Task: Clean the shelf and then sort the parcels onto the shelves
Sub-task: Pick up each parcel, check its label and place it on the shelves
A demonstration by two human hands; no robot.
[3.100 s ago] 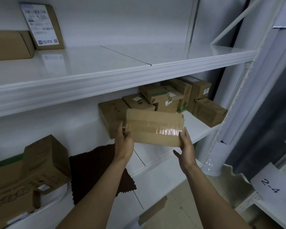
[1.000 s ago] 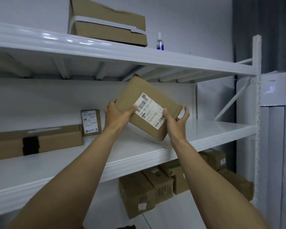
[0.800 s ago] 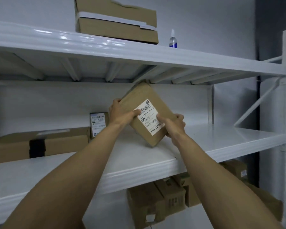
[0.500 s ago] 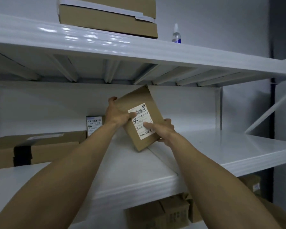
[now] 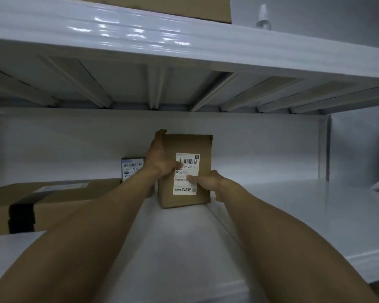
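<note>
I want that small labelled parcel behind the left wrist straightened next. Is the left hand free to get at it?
Probably not yet: the left hand grips the upright parcel, and its wrist crosses the small labelled parcel.

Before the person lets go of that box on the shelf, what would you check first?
1. Box standing upright on the shelf: ok.
2. Label facing outward: ok.
3. Left hand gripping the box's left edge, right hand pressing its front: not ok to move on until both release.
4. Box touching the back wall: cannot tell.
5. Gap to the small labelled parcel on its left: cannot tell, the arm hides it.
6. Free shelf space to the right: ok.
</note>
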